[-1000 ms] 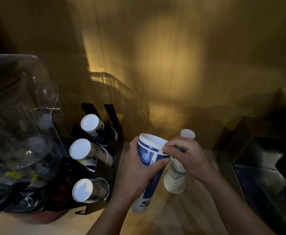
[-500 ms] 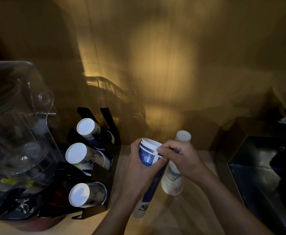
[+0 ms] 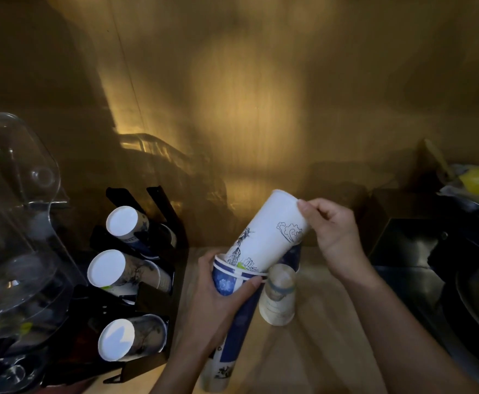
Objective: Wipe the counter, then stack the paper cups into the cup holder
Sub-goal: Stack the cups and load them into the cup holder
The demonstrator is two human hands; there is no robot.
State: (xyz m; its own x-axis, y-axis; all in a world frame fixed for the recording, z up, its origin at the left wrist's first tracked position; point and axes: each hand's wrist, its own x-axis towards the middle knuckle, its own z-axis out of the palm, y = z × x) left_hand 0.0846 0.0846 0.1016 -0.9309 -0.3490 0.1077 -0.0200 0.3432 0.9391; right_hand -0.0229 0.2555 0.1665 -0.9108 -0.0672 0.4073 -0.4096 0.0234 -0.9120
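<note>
Left hand wrapped around the blue cup stack, rim tilted up and away. Right fingertips pinching a white cup, its mouth partly inside that rim, long axis leaning up-right. Cup holder left of both hands, nearer the left.

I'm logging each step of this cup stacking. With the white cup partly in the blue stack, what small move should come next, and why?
Probably push the white line-drawn paper cup straight down with the right hand. It sits tilted, only its lower end inside the rim of the blue paper cup stack gripped by the left hand.
</note>
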